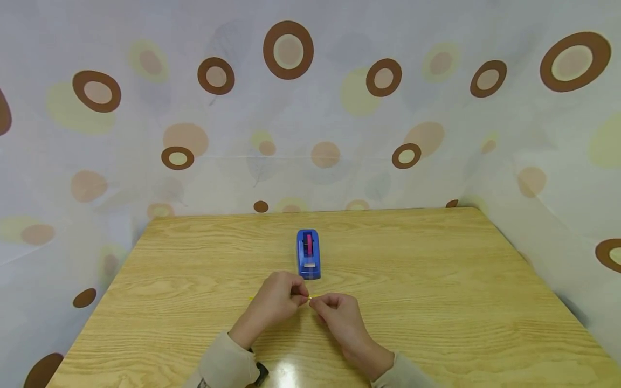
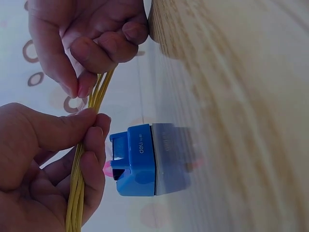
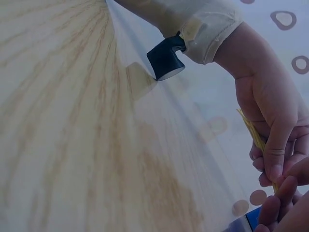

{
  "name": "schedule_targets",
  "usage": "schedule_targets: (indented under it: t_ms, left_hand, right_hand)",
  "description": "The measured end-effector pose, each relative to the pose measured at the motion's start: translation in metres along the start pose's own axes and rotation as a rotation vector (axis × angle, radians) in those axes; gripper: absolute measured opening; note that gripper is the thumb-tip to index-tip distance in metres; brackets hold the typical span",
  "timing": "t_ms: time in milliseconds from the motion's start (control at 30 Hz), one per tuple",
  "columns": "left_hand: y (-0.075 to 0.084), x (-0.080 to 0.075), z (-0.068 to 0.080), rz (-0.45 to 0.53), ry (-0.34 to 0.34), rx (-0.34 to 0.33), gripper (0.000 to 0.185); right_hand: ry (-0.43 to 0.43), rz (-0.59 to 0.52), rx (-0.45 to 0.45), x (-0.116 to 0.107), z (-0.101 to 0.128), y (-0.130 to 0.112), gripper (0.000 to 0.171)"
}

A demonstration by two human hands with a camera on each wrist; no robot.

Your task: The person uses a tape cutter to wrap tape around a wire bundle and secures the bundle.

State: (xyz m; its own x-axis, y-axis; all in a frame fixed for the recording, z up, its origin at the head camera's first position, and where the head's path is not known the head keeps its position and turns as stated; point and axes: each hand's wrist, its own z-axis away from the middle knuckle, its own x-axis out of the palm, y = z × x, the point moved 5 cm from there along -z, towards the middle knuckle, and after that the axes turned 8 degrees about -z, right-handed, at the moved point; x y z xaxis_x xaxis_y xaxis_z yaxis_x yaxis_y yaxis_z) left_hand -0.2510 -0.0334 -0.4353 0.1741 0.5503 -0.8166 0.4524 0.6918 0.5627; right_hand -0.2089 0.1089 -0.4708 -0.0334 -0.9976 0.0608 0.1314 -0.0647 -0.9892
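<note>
The blue tape dispenser stands on the worktop, its cutter toward the person, presumably for easy reach. On the dispenser's near side, the left hand grips the yellow strands, likely keeping them bunched; the right hand pinches them close by. Whether it also holds tape cannot be told.

A desk-like work corner is shown, though the kind of room cannot be told. Beneath the left hand and right hand, a wood-grain tabletop is seen; beyond them, circle-patterned wall covering and, nearer, a blue tape dispenser.
</note>
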Motion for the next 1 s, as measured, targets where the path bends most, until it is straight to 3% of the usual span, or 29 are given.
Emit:
schedule_targets:
  t_ms: [433, 733, 1000]
  left_hand:
    - [0.0024, -0.0006, -0.0004, -0.034, 0.015, 0.043, 0.021]
    - [0.0043, -0.0041, 0.0031, -0.012, 0.026, 0.05, 0.018]
    - [0.0043, -0.0057, 0.0017, 0.007, 0.032, 0.05, 0.018]
  right_hand:
    - [0.02, -0.022, -0.018, -0.0009, -0.0011, -0.0001, 0.022]
    - [0.025, -0.011, 0.021, -0.0007, 0.0005, 0.0027, 0.022]
    - [0.054, 0.006, 0.001, -0.0017, 0.0002, 0.0018, 0.023]
